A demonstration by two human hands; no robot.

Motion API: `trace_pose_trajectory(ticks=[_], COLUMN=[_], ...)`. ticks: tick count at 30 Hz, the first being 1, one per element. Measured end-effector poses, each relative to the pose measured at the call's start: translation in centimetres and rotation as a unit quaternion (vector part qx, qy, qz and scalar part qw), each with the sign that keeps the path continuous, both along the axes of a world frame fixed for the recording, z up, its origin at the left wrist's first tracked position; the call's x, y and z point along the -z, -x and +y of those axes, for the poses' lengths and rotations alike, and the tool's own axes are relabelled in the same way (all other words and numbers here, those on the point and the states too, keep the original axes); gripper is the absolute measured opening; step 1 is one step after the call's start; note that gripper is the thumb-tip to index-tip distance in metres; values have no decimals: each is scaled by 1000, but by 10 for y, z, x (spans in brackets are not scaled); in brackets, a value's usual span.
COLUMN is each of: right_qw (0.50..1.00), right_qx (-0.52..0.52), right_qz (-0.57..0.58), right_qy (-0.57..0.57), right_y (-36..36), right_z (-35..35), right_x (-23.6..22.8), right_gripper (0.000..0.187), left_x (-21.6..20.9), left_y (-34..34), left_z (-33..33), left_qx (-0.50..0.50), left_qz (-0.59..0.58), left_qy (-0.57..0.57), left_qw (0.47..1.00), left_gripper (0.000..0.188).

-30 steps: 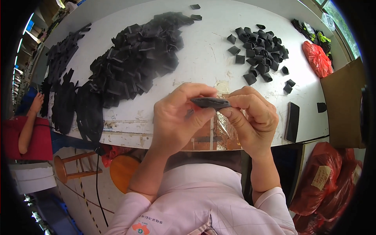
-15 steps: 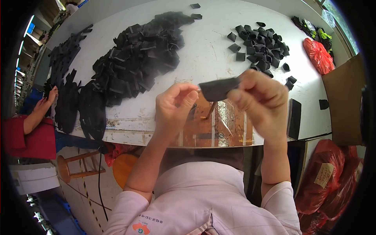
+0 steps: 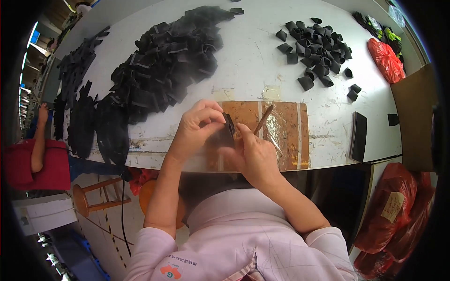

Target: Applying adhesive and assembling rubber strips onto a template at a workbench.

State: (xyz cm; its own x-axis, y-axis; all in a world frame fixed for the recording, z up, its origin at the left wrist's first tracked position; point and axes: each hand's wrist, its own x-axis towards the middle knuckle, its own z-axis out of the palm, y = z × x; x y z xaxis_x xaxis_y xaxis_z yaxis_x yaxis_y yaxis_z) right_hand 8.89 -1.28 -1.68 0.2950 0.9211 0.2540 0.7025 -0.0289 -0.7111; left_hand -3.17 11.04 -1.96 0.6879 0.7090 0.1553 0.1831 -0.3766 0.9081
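Note:
My left hand (image 3: 199, 129) is closed on a small black fabric piece (image 3: 227, 134), pinched between thumb and fingers over the left part of a brown board (image 3: 302, 136). My right hand (image 3: 260, 159) is just right of the piece, its index finger close to the piece's edge. Its thumb is blurred, so I cannot make out whether it grips the fabric. Beside the right hand, a brown pointed stick-like tool (image 3: 264, 120) slants over the board. A thin silvery tool (image 3: 276, 146) shows partly behind that hand.
A large heap of black fabric pieces (image 3: 164, 61) covers the table's left; a smaller pile of folded black loops (image 3: 318, 49) lies back right. A dark phone (image 3: 359, 136), red plastic bag (image 3: 385, 61) and cardboard box (image 3: 415, 119) stand right. A co-worker in red (image 3: 40, 161) is at left.
The black piece, held up between both hands before, is now lower over the board in my left hand. My right hand has moved down and left. The co-worker's arm has shifted.

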Motion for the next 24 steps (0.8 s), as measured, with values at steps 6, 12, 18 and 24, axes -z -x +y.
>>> trace_pose_trajectory(ticks=[6,12,18,24], right_qw=[994,983,981,997], right_qx=[21,-3,-19,-5], right_qz=[-66,-162,-189,5], right_qy=[-80,-82,-29,-77], right_y=[7,8,5,0], right_z=[6,0,-10,-19], right_x=[2,1,-2,-17], right_gripper=[21,20,24,26], left_x=[-4,-15,-16,-20], left_y=[6,2,1,3], left_z=[-48,-66,-66,-74], left_qx=[-254,-192,-184,-82], left_qz=[-218,-174,-133,-97], left_qy=[184,282,305,162], left_qw=[924,924,925,979], left_gripper=[9,6,6,4])
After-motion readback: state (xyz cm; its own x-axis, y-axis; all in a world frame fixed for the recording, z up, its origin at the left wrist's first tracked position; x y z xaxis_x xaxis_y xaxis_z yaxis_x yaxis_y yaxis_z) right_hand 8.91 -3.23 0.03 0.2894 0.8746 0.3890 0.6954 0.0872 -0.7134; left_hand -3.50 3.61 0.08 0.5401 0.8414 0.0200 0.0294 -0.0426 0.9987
